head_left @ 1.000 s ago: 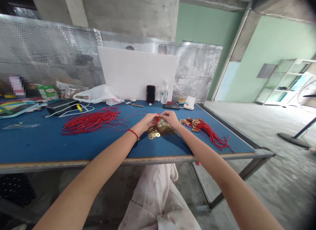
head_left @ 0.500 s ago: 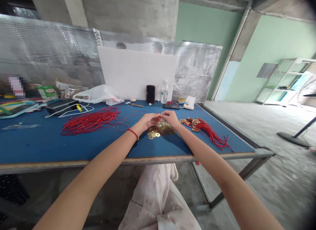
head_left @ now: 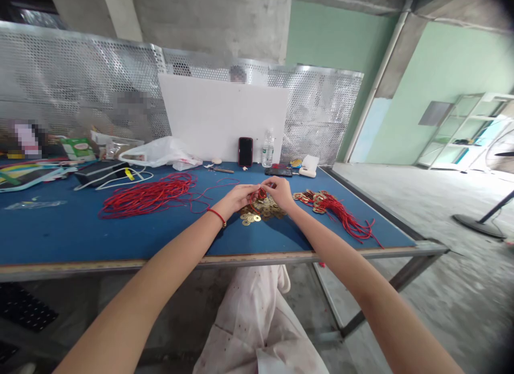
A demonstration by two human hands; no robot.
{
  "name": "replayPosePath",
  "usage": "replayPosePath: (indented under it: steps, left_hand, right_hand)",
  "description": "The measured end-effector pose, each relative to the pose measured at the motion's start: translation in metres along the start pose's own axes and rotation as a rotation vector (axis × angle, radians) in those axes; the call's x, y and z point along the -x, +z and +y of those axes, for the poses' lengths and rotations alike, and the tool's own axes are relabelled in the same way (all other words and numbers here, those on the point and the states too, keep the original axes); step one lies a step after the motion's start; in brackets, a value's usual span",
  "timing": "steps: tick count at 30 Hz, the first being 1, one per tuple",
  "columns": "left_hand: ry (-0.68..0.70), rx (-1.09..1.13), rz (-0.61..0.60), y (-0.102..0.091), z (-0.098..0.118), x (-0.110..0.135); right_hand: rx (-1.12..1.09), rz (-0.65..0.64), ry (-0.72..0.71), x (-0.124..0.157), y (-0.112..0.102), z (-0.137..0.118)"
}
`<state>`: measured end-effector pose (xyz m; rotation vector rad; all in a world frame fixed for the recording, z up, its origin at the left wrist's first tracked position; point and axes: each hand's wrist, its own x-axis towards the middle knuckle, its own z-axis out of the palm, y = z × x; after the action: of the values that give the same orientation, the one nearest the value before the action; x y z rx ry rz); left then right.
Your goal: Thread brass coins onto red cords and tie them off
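Pinching a short loop of red cord point(head_left: 257, 195) just above a heap of brass coins point(head_left: 261, 211), both hands work close together near the middle of the blue counter point(head_left: 60, 240). The left hand point(head_left: 236, 198) and the right hand point(head_left: 278, 193) each have their grip pressed together on the cord at the fingertips, though the exact hold is too small to read. A red bracelet point(head_left: 217, 216) circles the left wrist. The coins lie on the counter directly beneath the hands. Left of them sprawls a long tangle of red cords point(head_left: 148, 196), with a few strands running toward the hands. To the right lies a bunch of red cords with coins at one end point(head_left: 335, 216). Farther back, a phone point(head_left: 245, 151) stands upright against a white board point(head_left: 223, 117), just beside a water bottle point(head_left: 267, 149), and a plastic bag point(head_left: 160, 153) sits toward the left.
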<state>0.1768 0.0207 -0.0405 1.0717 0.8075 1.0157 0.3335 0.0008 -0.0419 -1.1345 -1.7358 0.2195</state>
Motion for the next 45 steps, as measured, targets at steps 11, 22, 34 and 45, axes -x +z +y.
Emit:
replayPosePath:
  steps: [11, 22, 34, 45]
  left_hand:
    - [0.111, 0.099, 0.019, -0.005, -0.006, -0.008]
    - [0.080, 0.145, 0.069, 0.009, -0.001, 0.002]
    - [0.185, 0.069, 0.024, 0.002, -0.008, -0.005]
    - [0.352, -0.263, 0.156, 0.008, -0.004, 0.000]
  right_hand:
    - [0.174, 0.043, 0.056, 0.002, -0.003, -0.012]
    - [0.349, -0.082, -0.123, 0.011, 0.006, -0.024]
    - [-0.087, -0.058, 0.146, 0.000, 0.011, -0.010]
    - [-0.254, -0.129, 0.245, -0.004, 0.013, 0.011]
